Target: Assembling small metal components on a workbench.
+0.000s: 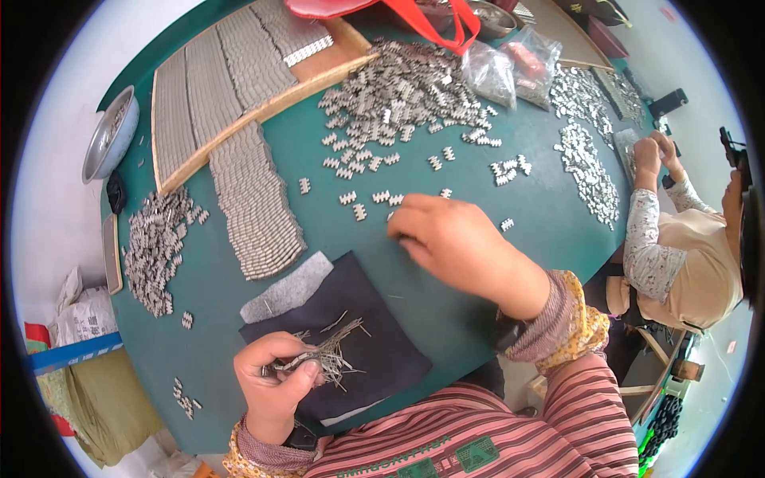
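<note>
My left hand (275, 378) is closed around a bundle of thin metal pins (339, 354), whose ends fan out past the thumb. Beneath it lies a dark cloth (382, 319) with a few loose pins on it, and a grey felt piece (287, 288) sticks out at its far edge. Over the table, my right hand (454, 243) has its fingers curled together beside some scattered toothed metal links (358, 213). Its fingertips partly cover one link, and what they pinch, if anything, is hidden.
A large pile of links (398, 95) spreads at the back, a smaller pile (155, 247) at left. A strip of assembled links (255, 207) lies beside a wooden-edged tray (271, 103). Plastic bags (490, 73) and a red bag (430, 20) stand behind. Another person (677, 247) works at right.
</note>
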Tool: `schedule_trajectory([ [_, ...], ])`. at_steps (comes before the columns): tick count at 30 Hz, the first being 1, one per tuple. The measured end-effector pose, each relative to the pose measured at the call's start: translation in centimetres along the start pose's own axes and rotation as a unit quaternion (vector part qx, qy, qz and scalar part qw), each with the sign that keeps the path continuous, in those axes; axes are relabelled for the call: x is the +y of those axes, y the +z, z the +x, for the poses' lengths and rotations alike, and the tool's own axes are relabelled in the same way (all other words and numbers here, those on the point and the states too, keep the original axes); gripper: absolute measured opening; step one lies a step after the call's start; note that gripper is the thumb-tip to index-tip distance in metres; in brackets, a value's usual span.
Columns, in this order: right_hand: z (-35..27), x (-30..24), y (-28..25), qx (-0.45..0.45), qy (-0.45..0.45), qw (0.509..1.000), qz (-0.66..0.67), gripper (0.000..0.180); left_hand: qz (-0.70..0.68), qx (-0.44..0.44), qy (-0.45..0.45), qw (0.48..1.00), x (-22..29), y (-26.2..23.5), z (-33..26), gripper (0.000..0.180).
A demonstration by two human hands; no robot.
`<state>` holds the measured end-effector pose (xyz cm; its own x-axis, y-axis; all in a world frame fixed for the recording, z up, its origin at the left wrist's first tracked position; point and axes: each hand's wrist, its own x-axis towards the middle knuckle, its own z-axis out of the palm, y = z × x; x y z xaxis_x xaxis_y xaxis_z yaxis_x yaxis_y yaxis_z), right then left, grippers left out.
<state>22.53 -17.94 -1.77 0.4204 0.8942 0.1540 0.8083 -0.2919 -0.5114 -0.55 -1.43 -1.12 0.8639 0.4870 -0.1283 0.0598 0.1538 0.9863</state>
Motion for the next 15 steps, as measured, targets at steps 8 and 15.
schedule_trajectory([
  [8, -3.0, 6.7, -4.2, 0.267, 0.141, 0.950, -0.085, 0.025, -0.016, 0.051, -0.020, 0.998, 0.7, 0.4, -0.1, 0.008],
  [15, -5.2, 14.3, -3.1, 0.252, 0.265, 0.929, -0.052, 0.041, -0.035, 0.045, -0.021, 0.998, -0.3, 0.7, 0.2, 0.008],
])
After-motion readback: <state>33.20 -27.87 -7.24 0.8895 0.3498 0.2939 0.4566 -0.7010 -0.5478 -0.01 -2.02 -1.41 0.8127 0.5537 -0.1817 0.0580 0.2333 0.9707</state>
